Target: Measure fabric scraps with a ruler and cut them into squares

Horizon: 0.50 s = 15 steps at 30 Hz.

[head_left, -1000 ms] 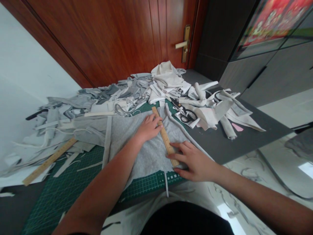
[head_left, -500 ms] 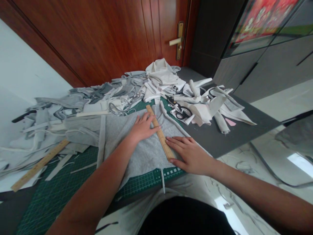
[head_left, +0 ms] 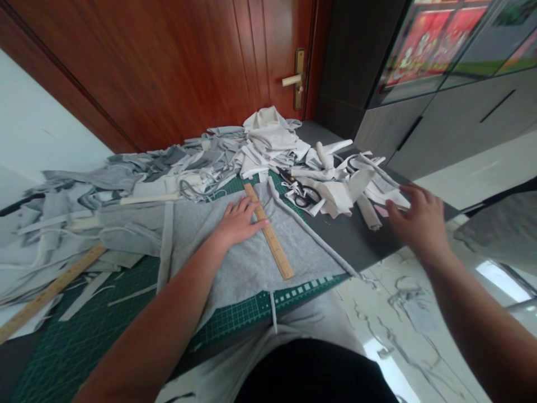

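Note:
Grey fabric point(head_left: 239, 263) lies spread on a green cutting mat point(head_left: 235, 316), with a rolled edge along its right side. Across the fabric slants a wooden ruler point(head_left: 274, 246). My left hand point(head_left: 237, 224) is open and flat, its fingertips on the ruler's upper part and its palm on the cloth. Over the table's right edge hovers my right hand point(head_left: 419, 224), thumb and fingers apart, holding nothing that I can see. Close to its thumb is a small flat pink piece point(head_left: 381, 211), partly covered by pale scraps.
Grey and white fabric scraps point(head_left: 268, 134) are heaped along the back. Black-handled scissors point(head_left: 306, 196) lie among scraps beyond the fabric. A second wooden ruler point(head_left: 54, 288) rests at the left. The table's right edge drops to a marble-patterned floor point(head_left: 403, 330).
My right hand has left the ruler and swung out to the right, beside the pink piece. My left hand stays on the ruler. The view has shifted slightly.

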Motion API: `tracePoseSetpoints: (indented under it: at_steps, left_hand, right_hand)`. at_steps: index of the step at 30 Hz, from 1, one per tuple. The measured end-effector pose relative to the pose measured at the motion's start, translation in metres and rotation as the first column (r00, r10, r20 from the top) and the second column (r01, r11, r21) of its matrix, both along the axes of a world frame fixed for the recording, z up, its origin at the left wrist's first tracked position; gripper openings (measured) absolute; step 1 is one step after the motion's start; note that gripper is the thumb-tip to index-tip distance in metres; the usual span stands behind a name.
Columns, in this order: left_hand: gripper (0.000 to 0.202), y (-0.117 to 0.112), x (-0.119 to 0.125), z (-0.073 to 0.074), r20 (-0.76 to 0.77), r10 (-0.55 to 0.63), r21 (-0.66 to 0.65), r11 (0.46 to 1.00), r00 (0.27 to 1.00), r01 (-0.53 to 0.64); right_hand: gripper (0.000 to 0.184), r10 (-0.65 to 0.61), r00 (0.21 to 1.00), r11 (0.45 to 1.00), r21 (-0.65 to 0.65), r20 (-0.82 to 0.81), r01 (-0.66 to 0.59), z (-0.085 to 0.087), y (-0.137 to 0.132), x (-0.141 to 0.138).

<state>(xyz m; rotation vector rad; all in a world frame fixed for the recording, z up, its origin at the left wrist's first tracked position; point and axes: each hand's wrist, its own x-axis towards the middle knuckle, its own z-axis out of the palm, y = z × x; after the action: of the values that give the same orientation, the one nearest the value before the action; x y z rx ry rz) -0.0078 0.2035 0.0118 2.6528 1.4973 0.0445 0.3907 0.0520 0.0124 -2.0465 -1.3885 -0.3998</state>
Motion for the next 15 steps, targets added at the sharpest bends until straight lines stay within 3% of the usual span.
tracePoseSetpoints:
  at_steps: [2, 3, 6, 8, 11, 13, 15]
  left_hand:
    - [0.072, 0.0, 0.0, 0.0, 0.0, 0.0, -0.003, 1.0, 1.0, 0.0]
    - [0.072, -0.001, 0.0, 0.0, 0.0, 0.0, -0.006, 1.0, 1.0, 0.0]
    - [0.071, -0.002, 0.0, 0.001, 0.002, 0.001, -0.018, 1.0, 1.0, -0.001]
    - [0.071, -0.003, 0.001, 0.001, 0.007, 0.001, -0.016, 1.0, 1.0, -0.001]
    - [0.071, -0.002, 0.0, 0.0, 0.012, 0.001, -0.011, 1.0, 1.0, -0.001]
    - [0.072, -0.002, 0.0, -0.001, 0.016, -0.005, -0.006, 1.0, 1.0, 0.005]
    - [0.073, -0.001, -0.001, -0.002, 0.022, -0.014, -0.001, 1.0, 1.0, 0.014]
  right_hand:
    - [0.058, -0.138, 0.99, 0.978, -0.159, -0.009, 0.135, -0.019, 0.01, 0.042]
    - [0.061, -0.146, 0.989, 0.959, -0.249, -0.01, 0.138, -0.029, 0.013, 0.057]
    - [0.054, -0.036, 0.999, 0.927, -0.375, -0.015, 0.028, -0.05, 0.019, 0.08]
    - [0.051, -0.009, 1.0, 0.929, -0.37, -0.008, 0.005, -0.054, 0.018, 0.079]
    - [0.051, -0.042, 0.998, 0.968, -0.245, 0.05, 0.053, -0.051, 0.01, 0.065]
    - [0.049, 0.057, 0.996, 0.98, -0.197, 0.074, -0.042, -0.049, 0.003, 0.054]
    - [0.045, 0.22, 0.974, 0.956, -0.212, 0.051, -0.205, -0.048, -0.003, 0.048]
